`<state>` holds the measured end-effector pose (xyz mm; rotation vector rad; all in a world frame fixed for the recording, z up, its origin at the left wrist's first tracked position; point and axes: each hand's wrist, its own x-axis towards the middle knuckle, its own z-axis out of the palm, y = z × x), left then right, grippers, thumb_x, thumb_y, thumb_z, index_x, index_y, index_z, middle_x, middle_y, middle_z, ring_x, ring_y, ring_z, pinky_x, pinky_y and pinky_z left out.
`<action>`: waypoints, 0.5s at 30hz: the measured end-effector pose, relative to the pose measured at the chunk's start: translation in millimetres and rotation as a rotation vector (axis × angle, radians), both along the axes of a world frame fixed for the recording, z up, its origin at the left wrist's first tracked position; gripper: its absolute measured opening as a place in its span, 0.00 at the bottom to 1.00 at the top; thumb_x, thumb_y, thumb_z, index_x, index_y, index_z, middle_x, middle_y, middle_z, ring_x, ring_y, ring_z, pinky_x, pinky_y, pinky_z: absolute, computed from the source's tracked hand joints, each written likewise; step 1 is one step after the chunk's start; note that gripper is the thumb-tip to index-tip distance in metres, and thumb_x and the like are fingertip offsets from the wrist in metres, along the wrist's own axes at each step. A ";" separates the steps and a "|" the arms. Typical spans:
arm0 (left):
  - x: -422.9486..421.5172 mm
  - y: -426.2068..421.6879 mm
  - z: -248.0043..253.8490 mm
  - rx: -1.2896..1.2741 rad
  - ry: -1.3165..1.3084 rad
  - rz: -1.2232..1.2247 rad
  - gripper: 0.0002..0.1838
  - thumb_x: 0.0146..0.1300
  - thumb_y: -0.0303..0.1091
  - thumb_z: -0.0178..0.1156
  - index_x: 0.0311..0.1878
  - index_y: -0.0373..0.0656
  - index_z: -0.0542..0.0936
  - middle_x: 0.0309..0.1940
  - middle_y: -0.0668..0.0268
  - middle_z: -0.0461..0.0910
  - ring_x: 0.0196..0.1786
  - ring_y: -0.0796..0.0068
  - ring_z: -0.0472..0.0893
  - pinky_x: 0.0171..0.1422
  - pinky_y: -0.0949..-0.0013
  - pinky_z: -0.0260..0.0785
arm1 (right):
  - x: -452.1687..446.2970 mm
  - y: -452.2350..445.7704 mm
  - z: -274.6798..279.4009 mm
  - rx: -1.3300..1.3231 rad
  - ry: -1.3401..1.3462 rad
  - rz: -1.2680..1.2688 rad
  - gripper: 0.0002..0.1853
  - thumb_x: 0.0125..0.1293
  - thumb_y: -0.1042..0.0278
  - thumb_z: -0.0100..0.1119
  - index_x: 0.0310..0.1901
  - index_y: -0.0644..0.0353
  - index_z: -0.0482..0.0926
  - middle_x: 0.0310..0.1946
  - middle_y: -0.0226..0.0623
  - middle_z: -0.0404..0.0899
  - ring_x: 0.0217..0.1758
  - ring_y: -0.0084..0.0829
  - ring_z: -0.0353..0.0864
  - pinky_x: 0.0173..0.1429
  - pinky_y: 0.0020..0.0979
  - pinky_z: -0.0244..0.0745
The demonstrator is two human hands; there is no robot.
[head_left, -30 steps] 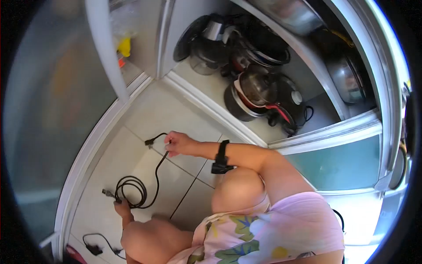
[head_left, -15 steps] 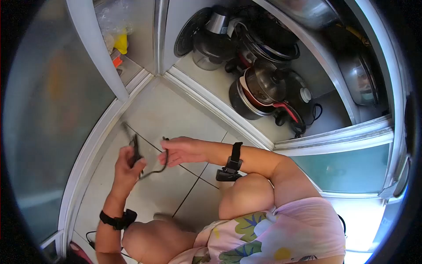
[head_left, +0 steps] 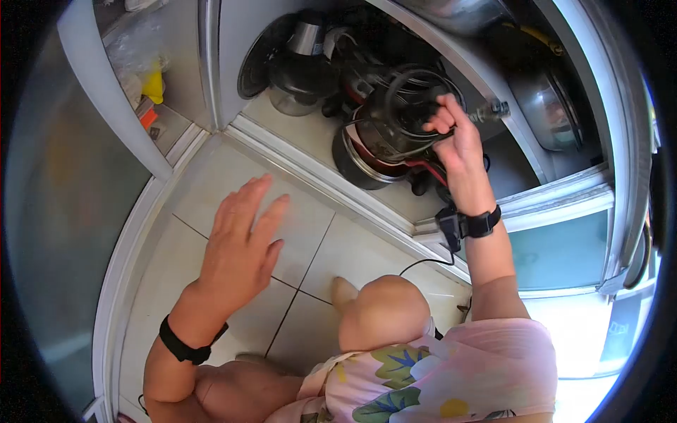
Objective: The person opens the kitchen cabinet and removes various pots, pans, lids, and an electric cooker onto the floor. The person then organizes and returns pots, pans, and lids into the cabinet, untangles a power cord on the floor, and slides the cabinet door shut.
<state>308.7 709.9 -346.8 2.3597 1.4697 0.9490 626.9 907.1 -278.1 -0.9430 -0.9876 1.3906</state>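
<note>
My right hand [head_left: 455, 134] is closed around a coiled black cable [head_left: 395, 106], raised in front of the open cabinet's pots. The cable's plug end [head_left: 491, 111] sticks out to the right of the fist. My left hand [head_left: 240, 236] is over the tiled floor, fingers apart, palm down, holding nothing. Behind the coil are a dark pot [head_left: 358, 166] with a red-handled pan in it, and a blender-like appliance [head_left: 300, 70]. Black straps are on both wrists.
White cabinet frames and door tracks [head_left: 317, 173] edge the floor. A frosted panel [head_left: 63, 197] stands at left. Behind it lie a yellow item [head_left: 153, 83] and an orange item [head_left: 148, 117]. A metal pot [head_left: 557, 116] sits on the right shelf.
The coiled cable has gone from my left hand into my right, which has moved up and right to the cabinet. My left hand has opened and moved slightly right.
</note>
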 end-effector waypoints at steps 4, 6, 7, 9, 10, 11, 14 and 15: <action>-1.2 -9.2 -8.3 -0.095 -0.026 0.029 0.35 0.47 0.25 0.67 0.61 0.42 0.66 0.67 0.51 0.58 0.65 0.48 0.64 0.67 0.54 0.58 | 61.1 42.8 -22.5 0.092 -0.134 -0.304 0.09 0.66 0.65 0.57 0.40 0.63 0.74 0.17 0.23 0.60 0.20 0.19 0.61 0.34 0.29 0.70; 0.2 -11.4 -13.0 -0.144 0.000 -0.017 0.34 0.48 0.25 0.66 0.61 0.42 0.66 0.66 0.52 0.59 0.64 0.48 0.65 0.66 0.56 0.60 | 111.6 79.6 -36.8 -0.053 0.107 -0.390 0.06 0.64 0.70 0.57 0.39 0.61 0.74 0.18 0.25 0.65 0.22 0.21 0.65 0.35 0.31 0.71; 0.3 -12.3 -14.9 -0.145 0.001 -0.020 0.34 0.48 0.25 0.66 0.61 0.42 0.66 0.66 0.52 0.59 0.64 0.48 0.65 0.66 0.56 0.60 | 149.5 104.5 -49.9 -0.044 0.190 -0.466 0.03 0.62 0.73 0.56 0.38 0.60 0.75 0.20 0.29 0.71 0.24 0.29 0.71 0.37 0.35 0.73; 0.7 -12.3 -18.3 -0.210 0.031 -0.020 0.34 0.49 0.25 0.66 0.61 0.43 0.66 0.67 0.53 0.59 0.63 0.49 0.66 0.66 0.55 0.61 | 287.9 166.3 -117.9 0.426 -0.746 -0.480 0.03 0.62 0.73 0.55 0.37 0.60 0.75 0.25 0.33 0.75 0.29 0.33 0.75 0.40 0.38 0.74; 0.4 -12.6 -20.4 -0.210 0.035 -0.018 0.34 0.49 0.25 0.66 0.61 0.43 0.66 0.67 0.53 0.59 0.63 0.49 0.66 0.66 0.55 0.61 | 351.3 194.5 -148.9 0.663 -1.098 -0.626 0.03 0.62 0.73 0.55 0.37 0.60 0.75 0.27 0.35 0.78 0.32 0.36 0.77 0.41 0.40 0.75; 0.2 -12.4 -23.0 -0.238 0.043 -0.013 0.33 0.49 0.25 0.66 0.61 0.43 0.66 0.66 0.53 0.59 0.63 0.49 0.66 0.66 0.55 0.62 | 351.8 191.1 -145.1 0.664 -1.094 -0.626 0.03 0.62 0.73 0.55 0.37 0.60 0.75 0.27 0.35 0.78 0.32 0.36 0.77 0.41 0.40 0.75; -0.3 -13.7 -36.1 -0.292 0.063 -0.010 0.33 0.49 0.26 0.66 0.61 0.43 0.66 0.66 0.53 0.60 0.63 0.49 0.66 0.65 0.55 0.63 | 344.0 145.9 -112.1 0.464 -0.556 -0.561 0.06 0.61 0.71 0.56 0.38 0.63 0.75 0.36 0.40 0.79 0.40 0.37 0.79 0.45 0.42 0.76; -0.4 -14.4 -40.9 -0.316 0.074 -0.010 0.34 0.49 0.26 0.66 0.61 0.43 0.66 0.65 0.53 0.61 0.62 0.50 0.67 0.65 0.55 0.63 | 333.5 133.4 -105.2 0.081 -1.370 -0.382 0.18 0.63 0.64 0.54 0.51 0.64 0.69 0.50 0.47 0.72 0.53 0.41 0.72 0.56 0.40 0.69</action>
